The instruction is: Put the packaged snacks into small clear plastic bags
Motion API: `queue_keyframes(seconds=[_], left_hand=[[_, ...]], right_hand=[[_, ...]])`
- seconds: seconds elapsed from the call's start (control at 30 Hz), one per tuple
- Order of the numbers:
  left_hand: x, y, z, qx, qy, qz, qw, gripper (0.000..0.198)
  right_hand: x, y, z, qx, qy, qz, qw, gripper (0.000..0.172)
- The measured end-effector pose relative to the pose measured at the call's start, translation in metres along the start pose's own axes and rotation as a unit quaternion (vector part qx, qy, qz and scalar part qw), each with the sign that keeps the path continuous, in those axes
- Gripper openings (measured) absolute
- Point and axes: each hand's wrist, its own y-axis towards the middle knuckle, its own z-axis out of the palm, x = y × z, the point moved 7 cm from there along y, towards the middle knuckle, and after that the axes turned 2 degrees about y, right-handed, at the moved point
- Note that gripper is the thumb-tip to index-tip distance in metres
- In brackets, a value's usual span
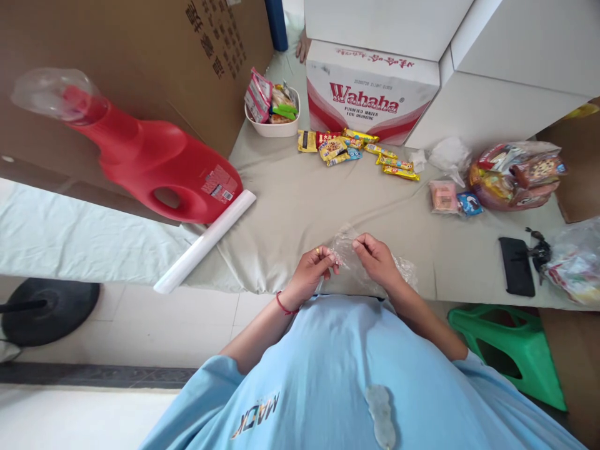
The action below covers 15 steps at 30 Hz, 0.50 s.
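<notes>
A clear plastic bag [349, 253] is stretched between my two hands near the front edge of the cloth-covered table [281, 212]. My left hand [313, 267], with a ring and a red wrist cord, pinches its left side. The thumb and fingers of my right hand [375, 257] pinch its upper right part. Loose film spreads beneath and to the right of my right wrist. Farther back lie several small snack packets [332, 149] and yellow wrapped bars [397, 164].
A white basket of snacks [272, 130], a Wahaba-style water carton [370, 119], a red bottle [164, 162], a white roll [206, 242], a bowl of snacks [475, 184] and a black phone [516, 265] surround the work area. Another person's hand [302, 47] shows behind. A green stool [515, 356] stands below right.
</notes>
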Motion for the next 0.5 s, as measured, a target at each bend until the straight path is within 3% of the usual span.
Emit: queue_keyframes(seconds=[0.07,0.13,0.27,0.4,0.5], left_hand=[[-0.001,0.000,0.000,-0.001,-0.037,-0.004,0.999,0.043],[-0.001,0.000,0.000,-0.006,-0.071,-0.006,0.997,0.044],[0.001,0.002,0.002,-0.007,-0.101,-0.001,0.995,0.043],[0.002,0.003,0.002,-0.007,-0.125,-0.001,0.992,0.043],[0.001,0.003,0.001,0.001,-0.143,0.002,0.990,0.040]], right_hand=[[0.006,-0.003,-0.003,0.005,-0.004,-0.032,0.999,0.036],[0.018,-0.009,0.000,0.022,-0.035,-0.110,0.993,0.031],[0.030,-0.021,0.016,0.027,-0.147,-0.231,0.961,0.021],[0.027,-0.022,0.020,-0.006,-0.158,-0.225,0.961,0.020],[0.021,-0.018,0.016,-0.011,-0.086,-0.155,0.984,0.021]])
